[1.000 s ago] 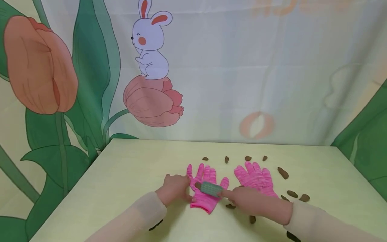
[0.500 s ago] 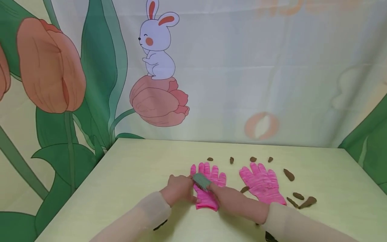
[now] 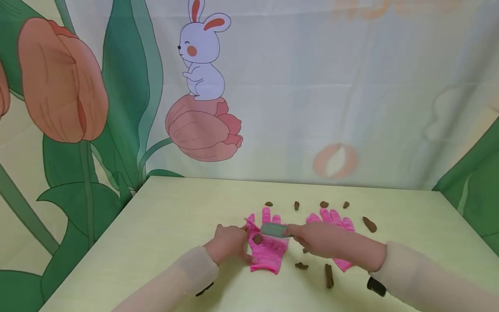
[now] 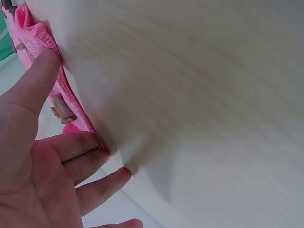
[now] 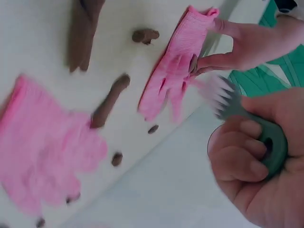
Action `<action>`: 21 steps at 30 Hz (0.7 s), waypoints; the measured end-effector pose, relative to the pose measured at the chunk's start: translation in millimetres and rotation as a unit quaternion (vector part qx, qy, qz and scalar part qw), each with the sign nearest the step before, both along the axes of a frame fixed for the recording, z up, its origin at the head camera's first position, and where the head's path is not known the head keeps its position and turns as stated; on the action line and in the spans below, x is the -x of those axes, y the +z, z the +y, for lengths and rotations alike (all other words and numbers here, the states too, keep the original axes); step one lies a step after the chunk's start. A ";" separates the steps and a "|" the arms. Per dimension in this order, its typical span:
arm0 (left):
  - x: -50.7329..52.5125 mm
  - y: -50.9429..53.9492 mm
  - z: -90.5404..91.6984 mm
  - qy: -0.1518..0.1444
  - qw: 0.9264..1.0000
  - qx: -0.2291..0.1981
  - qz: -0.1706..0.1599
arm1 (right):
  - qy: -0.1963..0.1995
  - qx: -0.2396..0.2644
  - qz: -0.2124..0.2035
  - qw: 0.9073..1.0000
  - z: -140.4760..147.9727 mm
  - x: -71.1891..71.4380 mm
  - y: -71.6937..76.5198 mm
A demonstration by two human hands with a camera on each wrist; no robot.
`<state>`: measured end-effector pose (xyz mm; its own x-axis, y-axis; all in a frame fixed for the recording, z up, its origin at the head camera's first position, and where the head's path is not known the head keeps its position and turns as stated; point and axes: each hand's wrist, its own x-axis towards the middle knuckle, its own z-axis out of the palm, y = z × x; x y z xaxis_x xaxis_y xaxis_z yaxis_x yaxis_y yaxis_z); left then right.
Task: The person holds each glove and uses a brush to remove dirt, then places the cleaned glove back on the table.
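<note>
Two pink knit gloves lie flat on the table. My left hand (image 3: pixel 230 243) rests at the left edge of the left glove (image 3: pixel 269 255); in the left wrist view its thumb presses near the cuff and its fairly straight fingertips touch the glove's edge. A brown lump (image 3: pixel 257 238) sits on this glove. My right hand (image 3: pixel 317 237) grips a small green brush (image 3: pixel 274 230) by its looped handle, fingers curled round it, with the head over the glove. One glove finger looks folded over. The right glove (image 5: pixel 42 152) is partly hidden behind my right forearm in the head view.
Several brown clay-like pieces lie around the gloves, among them a long piece (image 3: pixel 329 276) near the front and another piece (image 3: pixel 369 224) to the right. A printed cloth (image 3: pixel 280 108) hangs behind the table (image 3: pixel 175 208).
The brush swept left over the brown lump, then came back right, uncovering it. A finger of the left glove has been folded over. My left hand has stayed at the glove's edge.
</note>
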<state>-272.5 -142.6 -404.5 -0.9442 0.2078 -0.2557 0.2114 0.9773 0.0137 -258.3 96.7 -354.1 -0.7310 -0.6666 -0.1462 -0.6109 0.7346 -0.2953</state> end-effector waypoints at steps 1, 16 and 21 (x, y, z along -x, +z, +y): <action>-0.5 0.5 -0.3 0.000 1.000 0.001 0.000 | 0.001 0.014 0.008 1.000 -2.8 1.9 -3.3; 2.1 1.3 -0.2 0.000 1.000 0.023 -0.001 | 0.054 0.026 0.030 0.998 11.2 -4.2 -20.1; 1.9 -0.8 1.6 -0.005 1.000 0.011 0.002 | 0.017 0.037 0.049 0.998 -0.2 3.1 -22.2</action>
